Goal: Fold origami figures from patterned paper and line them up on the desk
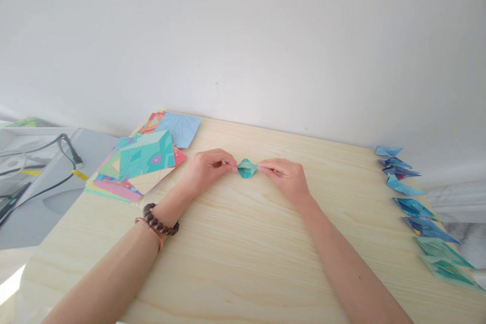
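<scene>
A small teal piece of folded paper is held between my hands over the middle of the wooden table. My left hand pinches its left corner between thumb and fingers. Its right corner is in the pinch of my right hand. The paper looks like a diamond with a fold across its middle and an opening toward me. My fingertips cover both of its side corners.
Patterned paper sheets lie in a loose pile at the back left, beside a blue sheet. Several folded paper boats line the right edge. A white wall stands behind. Cables lie left of the table.
</scene>
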